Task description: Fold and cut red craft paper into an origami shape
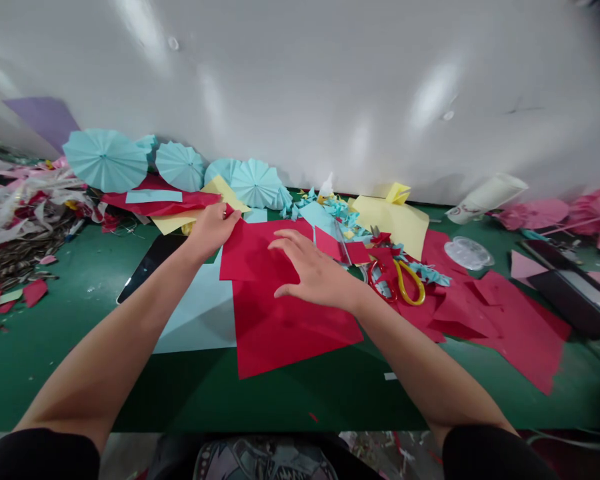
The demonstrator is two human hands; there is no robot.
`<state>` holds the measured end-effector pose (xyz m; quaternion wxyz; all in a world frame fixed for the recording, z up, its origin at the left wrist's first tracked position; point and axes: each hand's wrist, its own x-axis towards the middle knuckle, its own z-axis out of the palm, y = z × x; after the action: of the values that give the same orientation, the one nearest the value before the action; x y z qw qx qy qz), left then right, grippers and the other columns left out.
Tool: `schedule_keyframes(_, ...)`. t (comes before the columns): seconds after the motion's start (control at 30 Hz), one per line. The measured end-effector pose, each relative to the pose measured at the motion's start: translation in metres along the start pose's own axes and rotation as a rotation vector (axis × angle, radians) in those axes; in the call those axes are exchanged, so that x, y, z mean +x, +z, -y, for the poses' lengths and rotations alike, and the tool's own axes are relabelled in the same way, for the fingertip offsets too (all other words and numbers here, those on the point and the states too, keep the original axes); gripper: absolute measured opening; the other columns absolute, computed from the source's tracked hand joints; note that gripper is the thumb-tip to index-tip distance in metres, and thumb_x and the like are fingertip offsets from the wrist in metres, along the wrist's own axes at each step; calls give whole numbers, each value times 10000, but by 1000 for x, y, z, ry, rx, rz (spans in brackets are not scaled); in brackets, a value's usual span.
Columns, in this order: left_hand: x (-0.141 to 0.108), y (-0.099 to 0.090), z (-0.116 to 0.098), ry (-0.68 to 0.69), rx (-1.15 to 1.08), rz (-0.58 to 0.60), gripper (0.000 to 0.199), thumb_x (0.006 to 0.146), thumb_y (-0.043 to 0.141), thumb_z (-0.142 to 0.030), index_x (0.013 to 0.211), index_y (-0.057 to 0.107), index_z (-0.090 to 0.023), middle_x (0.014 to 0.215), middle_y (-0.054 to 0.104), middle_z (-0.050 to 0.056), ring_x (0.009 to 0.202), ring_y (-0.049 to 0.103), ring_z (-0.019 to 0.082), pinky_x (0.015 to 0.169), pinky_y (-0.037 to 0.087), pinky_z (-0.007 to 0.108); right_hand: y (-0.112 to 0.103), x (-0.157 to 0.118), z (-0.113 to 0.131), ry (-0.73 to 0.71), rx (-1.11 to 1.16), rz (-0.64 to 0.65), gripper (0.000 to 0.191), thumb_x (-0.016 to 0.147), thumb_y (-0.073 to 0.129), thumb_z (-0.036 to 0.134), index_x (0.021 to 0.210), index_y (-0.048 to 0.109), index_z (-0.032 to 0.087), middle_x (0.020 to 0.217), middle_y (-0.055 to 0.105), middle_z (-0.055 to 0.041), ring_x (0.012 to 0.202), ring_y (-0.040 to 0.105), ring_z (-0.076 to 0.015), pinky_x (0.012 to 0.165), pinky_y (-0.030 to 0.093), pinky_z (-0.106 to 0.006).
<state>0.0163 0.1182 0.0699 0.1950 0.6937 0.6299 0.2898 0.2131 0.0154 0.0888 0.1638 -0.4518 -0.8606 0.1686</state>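
My left hand [214, 229] pinches the upper left corner of a red paper piece [253, 250], its fingers closed on it. Over the right part of that piece hovers my right hand [313, 267], fingers spread and curved, thumb apart, with nothing in it. Beneath lies a larger red sheet [285, 333], which overlaps a light blue sheet [200, 313] on its left. Red-handled scissors [381, 280] and yellow-handled scissors [410, 283] rest just right of my right hand.
Blue pleated paper rosettes [180, 165] stand along the wall. A dark phone [147, 263] lies left of the blue sheet. Blue scraps [337, 212], yellow paper [395, 217], red sheets [510, 327] and a clear round lid [469, 253] cover the right side. Ribbons [30, 200] heap at far left.
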Motion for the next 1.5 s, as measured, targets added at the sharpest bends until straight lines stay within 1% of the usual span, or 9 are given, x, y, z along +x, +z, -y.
schedule_keyframes(0.2, -2, 2, -4, 13, -10, 30, 255, 818, 459, -305, 591, 393, -209, 579, 474, -2, 582, 476, 171, 551, 293, 283, -5, -2, -3, -33, 46, -8, 588, 785, 605, 366, 1296, 328, 276, 1423, 298, -97, 1289, 343, -306, 1006, 384, -462)
schedule_keyframes(0.4, -5, 0, -9, 64, 30, 20, 284, 809, 485, -272, 579, 328, -215, 579, 426, -8, 583, 439, 167, 565, 275, 285, -12, -3, -10, -32, 179, 25, 671, 732, 626, 519, 1293, 347, 280, 1375, 352, -92, 1252, 387, -298, 1001, 390, -460)
schedule_keyframes(0.63, -6, 0, -8, 117, 19, 6, 292, 818, 471, -272, 592, 297, -213, 577, 412, -15, 560, 422, 152, 549, 263, 280, -13, -1, -14, -33, 279, 46, 678, 733, 594, 573, 1293, 372, 262, 1353, 389, -101, 1226, 418, -278, 996, 391, -443)
schedule_keyframes(0.87, -4, -1, -7, 169, -14, -30, 244, 820, 462, -293, 616, 363, -204, 581, 421, -12, 622, 461, 169, 580, 275, 278, -17, 0, -15, 4, 249, 40, 551, 836, 479, 542, 1287, 424, 230, 1339, 472, -90, 1216, 449, -241, 977, 402, -385)
schedule_keyframes(1.07, -9, -3, -10, 168, -159, 0, 333, 901, 323, -365, 727, 531, -172, 664, 538, 20, 666, 530, 172, 594, 356, 269, -18, 3, -18, 0, -2, -16, 332, 923, 424, 326, 1185, 544, 162, 1082, 664, -87, 953, 616, -198, 805, 452, -305)
schedule_keyframes(1.2, -15, -1, -10, 140, -431, 153, 476, 919, 251, -507, 963, 575, -162, 675, 571, 30, 617, 568, 170, 567, 410, 274, -15, 4, -20, 134, -301, -153, 306, 928, 377, 273, 1073, 616, 149, 824, 699, -90, 725, 629, -203, 625, 397, -289)
schedule_keyframes(1.33, -22, -1, -14, 160, -555, 266, 473, 850, 445, -542, 1123, 513, -162, 947, 637, 69, 880, 615, 208, 711, 474, 291, -16, 5, -20, 246, -375, -318, 292, 899, 397, 296, 908, 643, 139, 597, 616, -60, 556, 549, -180, 532, 302, -279)
schedule_keyframes(1.4, -25, -3, -17, 151, -672, 448, 513, 795, 557, -513, 1180, 479, -182, 1087, 623, 79, 962, 609, 223, 759, 492, 311, -18, 4, -22, 259, -329, -432, 265, 884, 404, 289, 845, 624, 146, 535, 550, -31, 517, 499, -160, 522, 282, -276)
schedule_keyframes(1.5, -27, -9, -21, 126, -739, 750, 501, 720, 678, -394, 1137, 523, -164, 1107, 632, 101, 925, 634, 234, 749, 514, 331, -19, 3, -29, 318, -141, -621, 241, 849, 443, 300, 672, 546, 174, 475, 427, 17, 484, 425, -129, 518, 283, -269)
